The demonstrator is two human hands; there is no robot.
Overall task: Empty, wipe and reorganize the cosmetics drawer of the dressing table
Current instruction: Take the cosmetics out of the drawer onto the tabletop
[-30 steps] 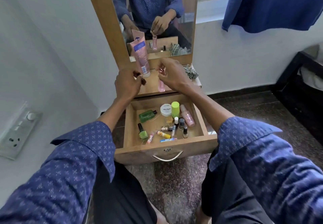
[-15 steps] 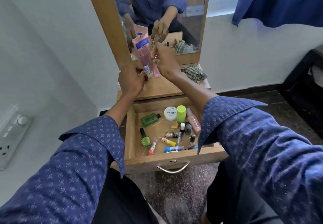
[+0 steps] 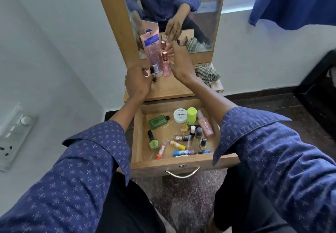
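The wooden drawer (image 3: 136, 134) is pulled open and holds several cosmetics: a green bottle (image 3: 157, 122), a white nail polish remover jar (image 3: 180, 115), a lime-capped bottle (image 3: 191, 115), a pink spray bottle (image 3: 205, 126), nail polishes and lip balms. On the dressing table top (image 3: 169, 89) a pink tube (image 3: 152, 51) stands against the mirror, with a slim pink bottle (image 3: 166, 65) upright beside it. My right hand (image 3: 180, 65) is next to that bottle, fingers straight. My left hand (image 3: 139, 83) pinches a small dark bottle (image 3: 152, 70) at the foot of the tube.
A crumpled checked cloth (image 3: 206, 74) lies at the right of the table top. The mirror (image 3: 201, 14) rises behind it. A wall socket plate (image 3: 12, 134) is on the left wall. A blue cloth (image 3: 294, 2) hangs top right, above dark furniture (image 3: 320, 87).
Both hands moved toward the back of the table top. My right hand stood the slim pink bottle beside the tube and let go. My left hand still holds the dark bottle.
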